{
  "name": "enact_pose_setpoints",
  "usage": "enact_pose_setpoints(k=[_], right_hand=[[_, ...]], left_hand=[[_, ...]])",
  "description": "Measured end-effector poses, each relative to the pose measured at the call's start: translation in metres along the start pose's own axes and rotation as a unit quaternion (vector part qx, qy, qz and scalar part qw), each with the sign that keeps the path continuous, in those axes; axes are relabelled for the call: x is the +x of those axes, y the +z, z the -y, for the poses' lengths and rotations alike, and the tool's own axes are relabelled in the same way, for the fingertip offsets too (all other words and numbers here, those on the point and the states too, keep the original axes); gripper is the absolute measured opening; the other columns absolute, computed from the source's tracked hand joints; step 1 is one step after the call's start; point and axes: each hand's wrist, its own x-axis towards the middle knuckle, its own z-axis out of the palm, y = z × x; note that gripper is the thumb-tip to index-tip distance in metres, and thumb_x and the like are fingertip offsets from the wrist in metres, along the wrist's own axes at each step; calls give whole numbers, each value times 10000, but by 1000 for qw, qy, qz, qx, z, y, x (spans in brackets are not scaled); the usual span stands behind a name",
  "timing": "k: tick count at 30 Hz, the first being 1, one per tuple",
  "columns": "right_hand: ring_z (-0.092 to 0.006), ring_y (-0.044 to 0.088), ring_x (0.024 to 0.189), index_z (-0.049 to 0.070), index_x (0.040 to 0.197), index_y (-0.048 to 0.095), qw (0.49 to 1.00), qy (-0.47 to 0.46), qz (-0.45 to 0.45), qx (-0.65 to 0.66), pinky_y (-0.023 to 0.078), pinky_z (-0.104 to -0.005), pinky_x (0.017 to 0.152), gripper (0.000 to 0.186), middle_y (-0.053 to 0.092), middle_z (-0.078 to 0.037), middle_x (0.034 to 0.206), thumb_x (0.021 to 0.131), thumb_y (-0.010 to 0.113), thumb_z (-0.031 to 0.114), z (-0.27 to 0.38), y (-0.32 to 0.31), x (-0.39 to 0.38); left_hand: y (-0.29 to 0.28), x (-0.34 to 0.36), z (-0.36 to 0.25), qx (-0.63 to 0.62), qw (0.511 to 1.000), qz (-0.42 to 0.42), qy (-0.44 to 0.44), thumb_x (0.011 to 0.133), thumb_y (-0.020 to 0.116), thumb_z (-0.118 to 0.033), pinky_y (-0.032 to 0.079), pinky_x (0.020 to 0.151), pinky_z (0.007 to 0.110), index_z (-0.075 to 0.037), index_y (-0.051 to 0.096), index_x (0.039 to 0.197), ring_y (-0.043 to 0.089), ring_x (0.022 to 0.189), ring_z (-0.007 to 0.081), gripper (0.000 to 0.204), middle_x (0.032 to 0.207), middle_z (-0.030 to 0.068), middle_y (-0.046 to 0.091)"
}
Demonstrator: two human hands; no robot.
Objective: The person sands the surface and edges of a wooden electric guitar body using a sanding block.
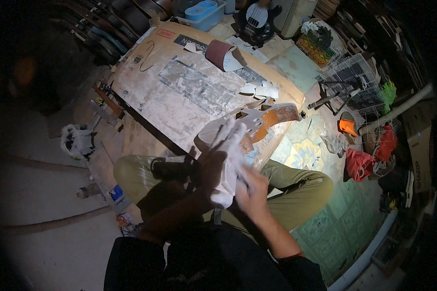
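Observation:
A solid electric guitar body is propped on edge across my lap and the cardboard's near edge. It is dusty white near me, with bare orange-brown wood and cut-outs toward its far end. My left hand, mostly in shadow, grips the body from its left side. Against the near right edge is my right hand, blurred by motion, so its fingers and anything under them cannot be made out. Beyond the body, a curled sheet of brown-red sandpaper lies on the cardboard.
Flattened, dust-covered cardboard spreads in front of me. Torn paper pieces lie near the body. Tools sit along the left edge. To the right are a wire rack, an orange cup-like object and red bags. A black guitar stands behind.

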Motion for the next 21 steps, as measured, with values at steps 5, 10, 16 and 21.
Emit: enact_pose_setpoints(k=[5, 10, 16, 21], right_hand=[[-407, 668, 865, -70, 1106, 660, 993, -65, -15, 96, 533, -398, 776, 351, 657, -283, 974, 765, 583, -39, 26, 1, -12], [-399, 683, 924, -65, 1088, 681, 993, 18, -48, 106, 516, -393, 882, 364, 665, -286, 1010, 732, 610, -33, -8, 7, 11], [-310, 698, 888, -33, 1160, 663, 999, -4, -11, 31, 514, -317, 836, 409, 687, -250, 1031, 764, 564, -67, -26, -1, 11], [-274, 691, 863, -48, 1163, 649, 983, -34, 32, 178, 506, -290, 801, 416, 686, -222, 1009, 764, 532, -66, 16, -4, -10]], left_hand=[[2, -1, -3, 6, 1000, -12, -22, 882, 440, -694, 213, 1185, 511, 63, 187, 1512, 271, 1440, 388, 1017, 1565, 269, 227], [7, -1, -3, 1, 999, -18, -38, 887, 456, -671, 213, 1187, 507, 60, 183, 1513, 271, 1441, 380, 1000, 1562, 263, 235], [13, 6, -7, -6, 999, -6, -40, 892, 476, -643, 213, 1188, 502, 57, 179, 1514, 271, 1442, 371, 982, 1559, 255, 244], [4, 15, -14, -10, 998, 5, -56, 897, 492, -620, 213, 1189, 497, 54, 176, 1515, 271, 1443, 363, 967, 1557, 249, 252]])
